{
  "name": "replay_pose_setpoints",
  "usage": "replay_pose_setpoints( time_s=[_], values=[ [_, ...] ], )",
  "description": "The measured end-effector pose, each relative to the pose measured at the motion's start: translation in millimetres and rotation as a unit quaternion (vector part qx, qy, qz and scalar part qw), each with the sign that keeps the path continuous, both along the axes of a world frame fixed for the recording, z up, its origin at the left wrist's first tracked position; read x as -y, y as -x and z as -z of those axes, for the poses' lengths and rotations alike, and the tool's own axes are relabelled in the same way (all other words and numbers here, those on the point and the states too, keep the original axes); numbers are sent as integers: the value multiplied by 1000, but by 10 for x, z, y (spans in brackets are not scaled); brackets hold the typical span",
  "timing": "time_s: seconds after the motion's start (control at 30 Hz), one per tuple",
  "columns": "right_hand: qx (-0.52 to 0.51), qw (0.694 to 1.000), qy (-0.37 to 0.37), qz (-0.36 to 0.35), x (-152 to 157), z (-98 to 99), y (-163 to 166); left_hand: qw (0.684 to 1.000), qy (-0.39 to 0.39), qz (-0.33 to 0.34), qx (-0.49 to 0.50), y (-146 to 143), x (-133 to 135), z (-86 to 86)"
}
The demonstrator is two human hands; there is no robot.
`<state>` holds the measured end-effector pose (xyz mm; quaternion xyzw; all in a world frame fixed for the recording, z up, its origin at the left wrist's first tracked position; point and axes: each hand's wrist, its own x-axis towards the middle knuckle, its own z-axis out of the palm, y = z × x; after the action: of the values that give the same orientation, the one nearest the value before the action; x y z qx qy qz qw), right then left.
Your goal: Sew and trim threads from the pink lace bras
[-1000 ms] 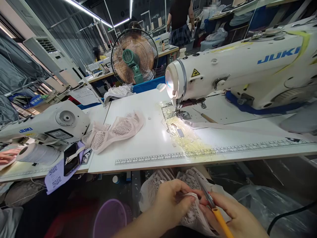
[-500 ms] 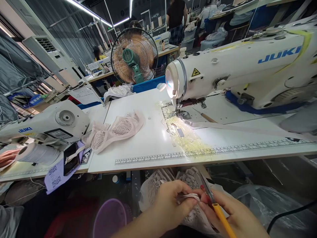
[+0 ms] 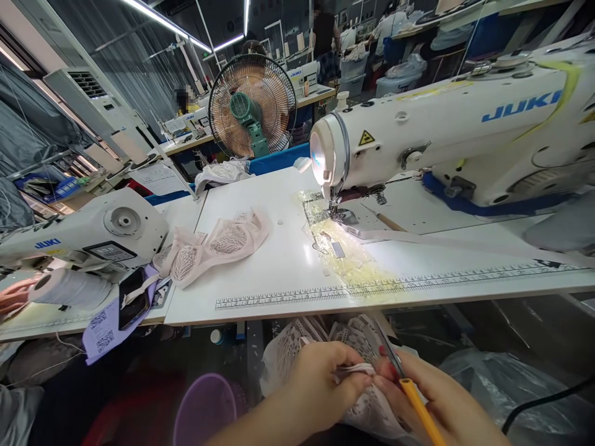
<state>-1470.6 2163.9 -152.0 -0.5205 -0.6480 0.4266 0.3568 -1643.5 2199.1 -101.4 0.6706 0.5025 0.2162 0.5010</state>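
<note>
Below the table's front edge, my left hand (image 3: 320, 378) pinches a narrow folded edge of pale fabric (image 3: 356, 368) between thumb and fingers. My right hand (image 3: 427, 390) is closed around an orange-handled tool (image 3: 416, 402) with a long metal blade pointing up and away; its exact kind is unclear. The right fingertips also meet the pale edge, touching the left ones. Pale lace pieces (image 3: 290, 347) hang beneath and behind both hands, partly hidden by them. On the table, away from the hands, lies a pale pink lace bra (image 3: 227, 238).
A white sewing machine (image 3: 441, 124) stands at right, with a pale strap (image 3: 418, 236) running from its foot. A printed ruler (image 3: 302, 296) follows the table edge. At left are another machine (image 3: 125, 217), a thread cone (image 3: 69, 288), a phone (image 3: 132, 300) and another person's hand (image 3: 16, 296).
My hands stay almost in place, with the fingertips slightly closer together on the fabric edge. The other person's hand at far left has shifted. A person in the background has moved left.
</note>
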Motion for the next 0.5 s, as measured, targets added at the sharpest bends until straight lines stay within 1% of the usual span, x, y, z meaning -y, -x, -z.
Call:
replay_pose_setpoints(
  time_s=[0.13, 0.23, 0.33, 0.4, 0.43, 0.5],
  values=[
    [-38, 999, 15, 20, 19, -42, 58, 1000, 1, 9, 1, 6, -6, -5],
    [-46, 998, 23, 45, 21, -100, 109, 1000, 2, 15, 4, 7, -6, 5],
    [-59, 996, 43, 54, -2, -143, 108, 1000, 6, 10, 17, -2, -11, 4],
    [-68, 995, 56, 45, -19, -154, 72, 999, 10, -8, 29, -6, -18, -3],
    [-67, 996, 58, 30, -22, -152, 46, 999, 14, -19, 36, -4, -23, -5],
    [-53, 997, 50, 8, 1, -126, -8, 998, 19, -43, 49, 8, -37, -1]
  ],
)
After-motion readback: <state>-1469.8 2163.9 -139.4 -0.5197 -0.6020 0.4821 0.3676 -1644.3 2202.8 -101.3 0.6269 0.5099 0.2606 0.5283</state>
